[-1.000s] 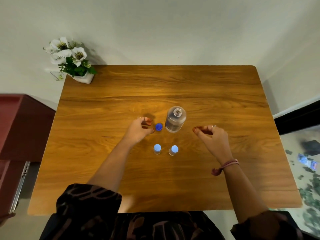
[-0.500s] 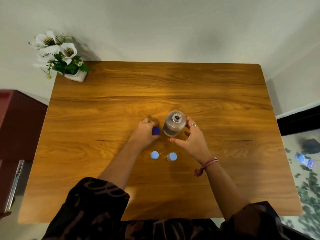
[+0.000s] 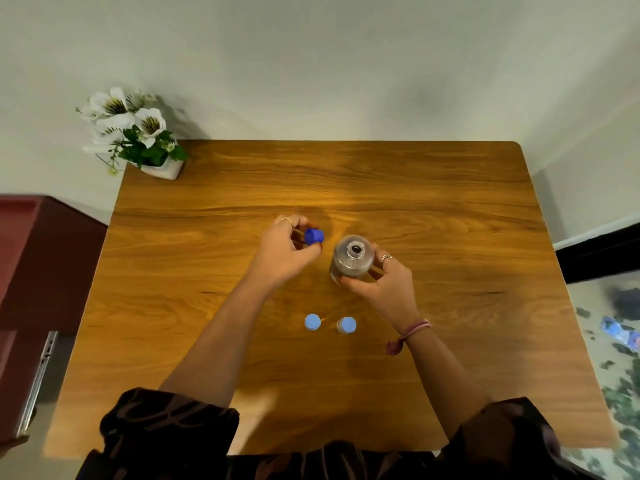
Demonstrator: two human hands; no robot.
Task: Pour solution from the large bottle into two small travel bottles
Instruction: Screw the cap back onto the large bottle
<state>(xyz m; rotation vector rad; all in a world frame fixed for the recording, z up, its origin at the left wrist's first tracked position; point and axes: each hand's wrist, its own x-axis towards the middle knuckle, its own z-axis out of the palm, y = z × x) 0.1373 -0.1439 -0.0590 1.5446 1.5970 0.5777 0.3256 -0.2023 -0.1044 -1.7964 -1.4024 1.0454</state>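
The large clear bottle [image 3: 354,257] stands upright and uncapped at the middle of the wooden table [image 3: 450,209]. My right hand [image 3: 384,282] is wrapped around its right side. My left hand [image 3: 285,251] holds the dark blue cap [image 3: 314,236] between the fingertips, just left of the bottle and lifted off the wood. Two small travel bottles stand closer to me, both with light blue caps on: one on the left [image 3: 312,322] and one on the right [image 3: 346,324].
A white pot of white flowers [image 3: 138,140] sits at the table's far left corner. A dark red cabinet [image 3: 38,258] stands to the left of the table. A wall runs along the far edge. Patterned floor shows at the right.
My right hand moved in from the right and took hold of the large bottle. My left hand picked the dark blue cap up off the table beside the bottle.
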